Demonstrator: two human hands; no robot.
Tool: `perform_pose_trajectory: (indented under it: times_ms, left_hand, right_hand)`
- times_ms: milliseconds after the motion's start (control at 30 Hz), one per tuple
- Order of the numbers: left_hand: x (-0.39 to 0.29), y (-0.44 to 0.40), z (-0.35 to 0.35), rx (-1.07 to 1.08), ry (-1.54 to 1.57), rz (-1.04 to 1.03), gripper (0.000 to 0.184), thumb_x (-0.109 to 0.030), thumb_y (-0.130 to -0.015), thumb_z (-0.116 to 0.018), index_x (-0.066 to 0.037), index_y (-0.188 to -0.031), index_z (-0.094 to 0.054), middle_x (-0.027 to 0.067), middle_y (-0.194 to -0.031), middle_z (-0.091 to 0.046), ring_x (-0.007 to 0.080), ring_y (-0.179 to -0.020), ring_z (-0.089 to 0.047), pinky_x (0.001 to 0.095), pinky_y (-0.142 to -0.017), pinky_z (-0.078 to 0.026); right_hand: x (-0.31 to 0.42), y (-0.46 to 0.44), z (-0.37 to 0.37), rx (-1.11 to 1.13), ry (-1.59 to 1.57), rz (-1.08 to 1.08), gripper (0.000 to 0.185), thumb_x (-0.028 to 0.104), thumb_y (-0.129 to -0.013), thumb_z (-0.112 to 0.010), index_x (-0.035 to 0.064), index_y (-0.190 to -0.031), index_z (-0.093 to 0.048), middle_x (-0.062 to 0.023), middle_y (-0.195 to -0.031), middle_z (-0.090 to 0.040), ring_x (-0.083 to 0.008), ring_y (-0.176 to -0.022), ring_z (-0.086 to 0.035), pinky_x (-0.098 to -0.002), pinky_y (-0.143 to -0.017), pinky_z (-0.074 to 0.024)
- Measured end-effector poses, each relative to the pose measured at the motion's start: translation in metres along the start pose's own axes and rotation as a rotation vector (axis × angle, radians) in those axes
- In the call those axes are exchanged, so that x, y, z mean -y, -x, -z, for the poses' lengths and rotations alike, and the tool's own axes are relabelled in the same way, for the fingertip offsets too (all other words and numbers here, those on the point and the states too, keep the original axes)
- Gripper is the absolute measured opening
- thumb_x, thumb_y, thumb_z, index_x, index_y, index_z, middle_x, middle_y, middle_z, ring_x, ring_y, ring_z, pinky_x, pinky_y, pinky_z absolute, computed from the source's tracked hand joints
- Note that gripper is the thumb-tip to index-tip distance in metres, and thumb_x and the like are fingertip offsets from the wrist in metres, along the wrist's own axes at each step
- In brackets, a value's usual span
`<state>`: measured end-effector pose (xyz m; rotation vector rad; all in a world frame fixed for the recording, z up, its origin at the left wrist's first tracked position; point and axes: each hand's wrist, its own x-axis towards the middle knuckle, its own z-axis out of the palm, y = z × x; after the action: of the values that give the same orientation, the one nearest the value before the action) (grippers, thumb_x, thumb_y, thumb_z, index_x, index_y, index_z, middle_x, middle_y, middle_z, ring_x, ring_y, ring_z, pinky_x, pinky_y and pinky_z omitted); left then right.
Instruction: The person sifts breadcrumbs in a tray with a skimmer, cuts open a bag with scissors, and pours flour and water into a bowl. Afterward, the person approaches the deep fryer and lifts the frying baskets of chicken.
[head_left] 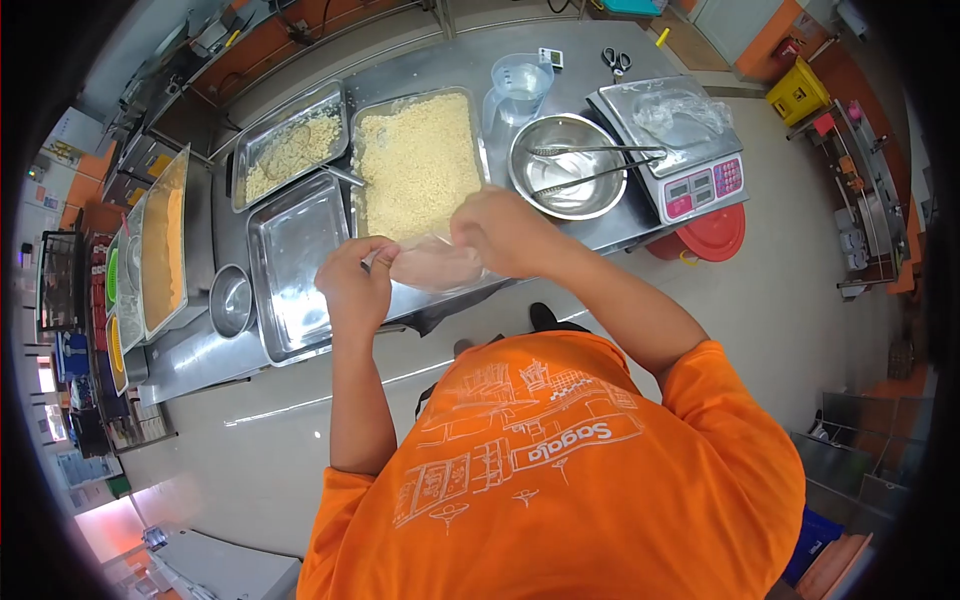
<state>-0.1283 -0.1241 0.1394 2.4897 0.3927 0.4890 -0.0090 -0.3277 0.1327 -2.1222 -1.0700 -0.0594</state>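
A clear plastic bag hangs between my two hands at the table's near edge, its contents too unclear to name. My left hand pinches the bag's left side. Closed on its right side is my right hand. Just beyond the bag lies a tray of pale yellow crumbly food. Left of that tray, an empty metal tray touches a smaller tray of similar food with a scoop. Tongs rest across a steel bowl to the right.
A scale with crumpled plastic on it stands at the right, near scissors and a measuring jug. A red lidded bucket is below. Deep containers and a small bowl sit at the left.
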Motion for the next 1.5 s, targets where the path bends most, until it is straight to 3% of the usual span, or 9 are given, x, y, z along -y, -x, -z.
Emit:
perform_pose_trajectory:
  times_ms: [133, 200, 333, 500, 667, 967, 1067, 1267, 1500]
  left_hand:
    - [0.006, 0.002, -0.01, 0.003, 0.158, 0.028, 0.015, -0.018, -0.081, -0.072, -0.004, -0.087, -0.07, 0.0125, -0.085, -0.068, 0.0285, -0.082, -0.064, 0.0357, -0.077, -0.048]
    - [0.004, 0.001, -0.013, -0.054, 0.142, 0.039, 0.013, -0.016, -0.08, -0.072, -0.004, -0.085, -0.07, 0.0126, -0.085, -0.068, 0.0298, -0.082, -0.064, 0.0364, -0.077, -0.049]
    - [0.008, 0.003, -0.018, -0.051, 0.226, 0.041, 0.014, -0.016, -0.081, -0.072, -0.004, -0.087, -0.07, 0.012, -0.085, -0.068, 0.0264, -0.081, -0.064, 0.0341, -0.076, -0.048]
    - [0.011, 0.001, -0.012, 0.013, 0.284, -0.001, 0.019, -0.019, -0.081, -0.073, -0.002, -0.087, -0.069, 0.0111, -0.084, -0.068, 0.0234, -0.08, -0.064, 0.0321, -0.076, -0.047]
    - [0.014, 0.0, -0.012, 0.01, 0.257, 0.018, 0.021, -0.02, -0.079, -0.076, -0.001, -0.086, -0.07, 0.0113, -0.086, -0.068, 0.0222, -0.08, -0.064, 0.0317, -0.076, -0.047]
    - [0.021, 0.005, -0.027, -0.012, 0.335, -0.045, 0.021, -0.022, -0.081, -0.073, -0.002, -0.086, -0.069, 0.0109, -0.084, -0.068, 0.0244, -0.082, -0.064, 0.0327, -0.077, -0.048]
    - [0.018, 0.004, -0.03, -0.058, 0.294, -0.021, 0.023, -0.024, -0.085, -0.07, -0.002, -0.086, -0.069, 0.011, -0.083, -0.068, 0.0253, -0.081, -0.064, 0.0332, -0.075, -0.048]
    - [0.02, 0.001, -0.03, -0.032, 0.38, 0.059, 0.017, -0.02, -0.088, -0.066, -0.003, -0.088, -0.068, 0.0157, -0.087, -0.067, 0.0296, -0.082, -0.063, 0.0349, -0.075, -0.047]
    - [0.03, 0.0, -0.024, -0.049, 0.545, 0.183, 0.031, -0.033, -0.086, -0.071, -0.003, -0.093, -0.069, 0.0056, -0.084, -0.067, 0.0147, -0.08, -0.061, 0.0287, -0.074, -0.048]
  right_hand:
    - [-0.004, -0.003, -0.002, -0.128, 0.047, -0.138, 0.006, 0.002, -0.075, -0.06, 0.0043, -0.077, -0.065, -0.0144, -0.082, -0.065, -0.0342, -0.083, -0.058, -0.0404, -0.076, -0.0457]
    - [0.013, -0.001, 0.006, 0.372, -0.189, -0.08, 0.008, -0.001, -0.075, -0.057, 0.0033, -0.076, -0.063, -0.0155, -0.082, -0.064, -0.035, -0.082, -0.058, -0.0419, -0.075, -0.0456]
    - [-0.007, -0.01, 0.003, 0.094, -0.098, -0.311, 0.008, 0.0, -0.077, -0.055, 0.003, -0.08, -0.062, -0.0159, -0.082, -0.062, -0.0354, -0.083, -0.058, -0.0406, -0.077, -0.0462]
    - [0.018, -0.004, -0.003, -0.202, 0.133, 0.094, 0.02, 0.008, -0.08, -0.06, 0.0049, -0.099, -0.066, -0.0149, -0.085, -0.063, -0.0346, -0.088, -0.057, -0.0376, -0.083, -0.0452]
    - [0.024, -0.017, 0.019, 0.448, -0.203, -0.202, 0.019, 0.016, -0.076, -0.067, 0.0032, -0.09, -0.072, -0.0155, -0.081, -0.068, -0.0292, -0.079, -0.065, -0.0356, -0.074, -0.05]
    - [0.009, -0.013, 0.004, 0.126, -0.121, -0.359, 0.011, 0.016, -0.076, -0.069, 0.007, -0.079, -0.074, -0.0146, -0.068, -0.065, -0.0276, -0.065, -0.063, -0.035, -0.064, -0.0494]
    - [0.018, -0.009, 0.009, 0.416, -0.224, -0.118, 0.011, 0.017, -0.077, -0.069, 0.0064, -0.079, -0.073, -0.0136, -0.07, -0.066, -0.0294, -0.067, -0.063, -0.0358, -0.065, -0.0495]
    - [0.002, -0.009, 0.012, 0.311, -0.186, -0.217, 0.013, 0.012, -0.078, -0.064, 0.0021, -0.085, -0.069, -0.0122, -0.077, -0.068, -0.0233, -0.07, -0.064, -0.0324, -0.068, -0.05]
    - [-0.009, 0.003, 0.035, 0.284, -0.257, -0.35, 0.012, 0.015, -0.08, -0.069, 0.0039, -0.086, -0.069, -0.0087, -0.079, -0.066, -0.0174, -0.073, -0.062, -0.031, -0.07, -0.0496]
